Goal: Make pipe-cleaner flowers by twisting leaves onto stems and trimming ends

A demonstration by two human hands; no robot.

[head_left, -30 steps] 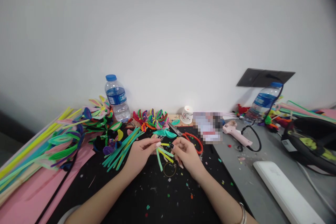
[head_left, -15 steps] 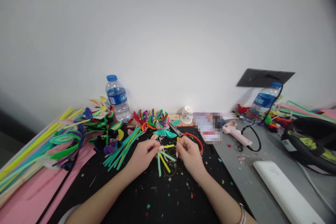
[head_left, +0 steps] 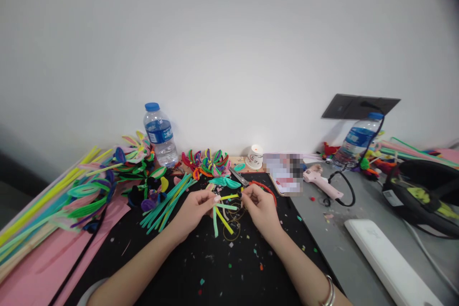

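Centrally, left hand (head_left: pixel 193 209) pinching four short pipe-cleaner pieces (head_left: pixel 223 210), right hand (head_left: pixel 261 206) gripping one yellow end, two water bottles (head_left: pixel 160 134) behind.

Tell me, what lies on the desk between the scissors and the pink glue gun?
In the head view, a red pipe-cleaner loop and a blurred-out card lie between the scissors and glue gun.

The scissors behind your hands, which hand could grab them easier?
Probably the right hand. The scissors lie just beyond its fingers, a little to their left, while the left hand pinches the bundle of short pipe cleaners.
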